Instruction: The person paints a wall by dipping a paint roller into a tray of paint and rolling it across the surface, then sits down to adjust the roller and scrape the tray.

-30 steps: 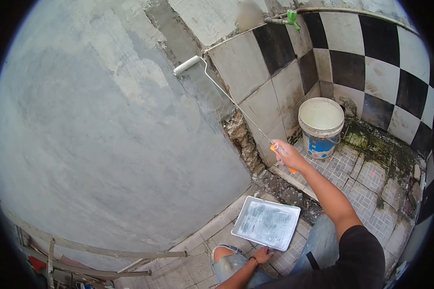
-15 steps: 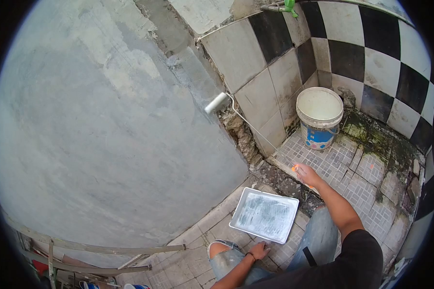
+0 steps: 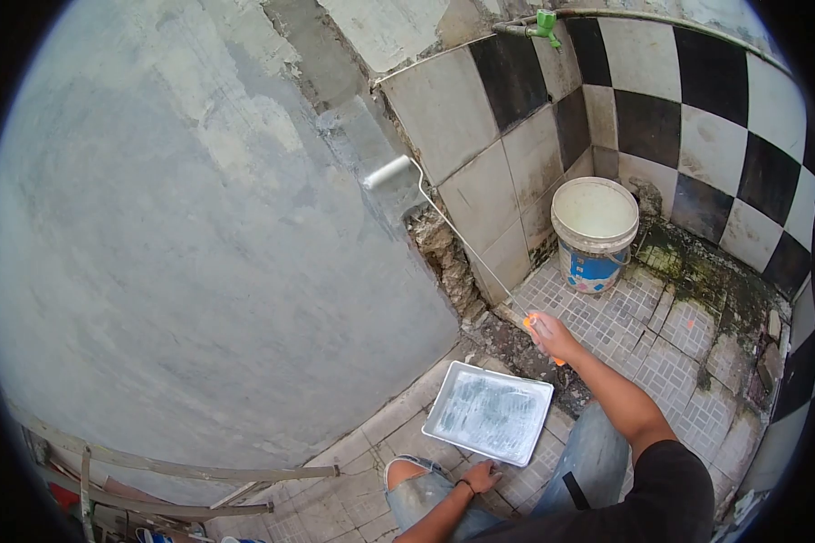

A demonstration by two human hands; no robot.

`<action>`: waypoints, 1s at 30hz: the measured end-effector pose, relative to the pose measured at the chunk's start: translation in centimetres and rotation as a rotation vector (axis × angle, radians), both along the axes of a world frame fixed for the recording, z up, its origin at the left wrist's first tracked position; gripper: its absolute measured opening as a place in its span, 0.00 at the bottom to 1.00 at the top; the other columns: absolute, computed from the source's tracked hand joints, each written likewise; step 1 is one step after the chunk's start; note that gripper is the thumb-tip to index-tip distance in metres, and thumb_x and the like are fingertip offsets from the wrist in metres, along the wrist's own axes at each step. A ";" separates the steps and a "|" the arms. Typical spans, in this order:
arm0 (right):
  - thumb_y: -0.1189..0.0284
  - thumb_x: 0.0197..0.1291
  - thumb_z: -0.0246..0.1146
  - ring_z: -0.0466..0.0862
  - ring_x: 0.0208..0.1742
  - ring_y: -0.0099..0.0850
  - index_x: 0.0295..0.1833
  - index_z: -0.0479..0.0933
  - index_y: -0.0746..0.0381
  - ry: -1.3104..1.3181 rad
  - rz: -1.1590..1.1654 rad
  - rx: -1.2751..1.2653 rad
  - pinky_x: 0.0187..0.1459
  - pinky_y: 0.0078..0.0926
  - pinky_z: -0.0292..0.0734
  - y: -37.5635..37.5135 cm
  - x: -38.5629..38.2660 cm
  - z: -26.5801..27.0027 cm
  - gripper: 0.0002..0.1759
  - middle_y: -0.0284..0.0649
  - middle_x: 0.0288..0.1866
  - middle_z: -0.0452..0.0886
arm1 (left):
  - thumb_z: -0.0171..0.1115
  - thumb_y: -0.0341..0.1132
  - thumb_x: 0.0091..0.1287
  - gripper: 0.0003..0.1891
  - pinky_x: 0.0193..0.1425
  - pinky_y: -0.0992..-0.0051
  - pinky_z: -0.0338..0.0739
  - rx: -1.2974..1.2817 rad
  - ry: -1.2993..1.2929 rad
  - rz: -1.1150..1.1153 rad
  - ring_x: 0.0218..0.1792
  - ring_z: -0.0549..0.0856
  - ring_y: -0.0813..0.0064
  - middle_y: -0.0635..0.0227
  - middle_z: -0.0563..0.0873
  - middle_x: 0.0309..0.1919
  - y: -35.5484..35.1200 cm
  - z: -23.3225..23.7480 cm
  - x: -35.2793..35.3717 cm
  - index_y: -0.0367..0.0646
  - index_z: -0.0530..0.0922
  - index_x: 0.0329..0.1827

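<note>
My right hand (image 3: 549,337) is closed around the orange handle of a paint roller (image 3: 388,172). The roller's long wire frame reaches up and left, and its white sleeve lies against the grey plastered wall (image 3: 226,253), just left of the broken edge beside the tiles. My left hand (image 3: 482,476) rests by my bent left knee, holding nothing, its fingers loosely apart. Just above it on the floor sits a white paint tray (image 3: 489,412), its bottom smeared with whitish paint.
A white bucket (image 3: 596,222) with a blue label stands on the tiled floor in the corner. Black and white wall tiles (image 3: 647,127) rise behind it, below a green tap (image 3: 546,27). Wooden bars (image 3: 199,472) lie at lower left. Mossy rubble lines the right wall.
The roller sleeve has moved up and left along the wall. My right hand has shifted slightly left with the handle, and the whole view has tilted a little.
</note>
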State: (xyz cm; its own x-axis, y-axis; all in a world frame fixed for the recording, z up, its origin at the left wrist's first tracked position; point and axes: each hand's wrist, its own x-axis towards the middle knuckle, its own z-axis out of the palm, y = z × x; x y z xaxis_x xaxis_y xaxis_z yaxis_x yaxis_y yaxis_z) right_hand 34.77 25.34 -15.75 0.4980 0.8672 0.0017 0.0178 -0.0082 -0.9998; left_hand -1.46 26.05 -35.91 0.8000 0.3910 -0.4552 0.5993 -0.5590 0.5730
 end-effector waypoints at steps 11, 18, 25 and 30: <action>0.55 0.74 0.47 0.69 0.17 0.20 0.41 0.71 0.61 -0.156 0.060 0.161 0.19 0.21 0.65 4.7 2.8 7.7 0.20 0.30 0.20 0.69 | 0.61 0.49 0.62 0.24 0.54 0.59 0.75 -0.014 0.037 0.013 0.49 0.81 0.51 0.50 0.83 0.44 0.1 -0.6 0.2 0.36 0.76 0.49; 0.53 0.74 0.46 0.69 0.15 0.20 0.35 0.70 0.61 -0.137 0.095 0.008 0.19 0.20 0.65 2.0 4.3 -0.1 0.23 0.30 0.19 0.69 | 0.62 0.49 0.61 0.24 0.53 0.58 0.76 -0.022 0.021 0.038 0.48 0.82 0.51 0.50 0.84 0.42 0.1 0.0 0.2 0.36 0.76 0.49; 0.54 0.72 0.50 0.72 0.20 0.20 0.37 0.72 0.61 -0.047 0.010 -0.122 0.23 0.19 0.68 -4.2 2.1 -4.7 0.21 0.30 0.23 0.71 | 0.62 0.48 0.61 0.23 0.51 0.61 0.77 -0.008 0.004 0.024 0.46 0.83 0.54 0.51 0.84 0.42 -0.3 0.2 0.1 0.36 0.77 0.49; 0.63 0.67 0.57 0.76 0.23 0.23 0.46 0.70 0.62 -0.100 -0.010 -0.024 0.27 0.23 0.71 -8.2 -2.0 -1.8 0.13 0.33 0.25 0.73 | 0.63 0.48 0.61 0.23 0.50 0.62 0.78 0.043 0.011 0.009 0.45 0.84 0.56 0.53 0.85 0.41 -0.5 0.6 0.3 0.36 0.78 0.49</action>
State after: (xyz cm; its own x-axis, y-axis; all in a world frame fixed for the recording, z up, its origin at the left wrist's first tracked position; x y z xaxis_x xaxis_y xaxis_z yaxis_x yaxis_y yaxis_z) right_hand 32.72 17.18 -17.54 0.5053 0.8624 0.0310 0.1173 -0.0331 -0.9925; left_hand -1.11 25.56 -35.29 0.7913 0.4177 -0.4465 0.6107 -0.5772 0.5421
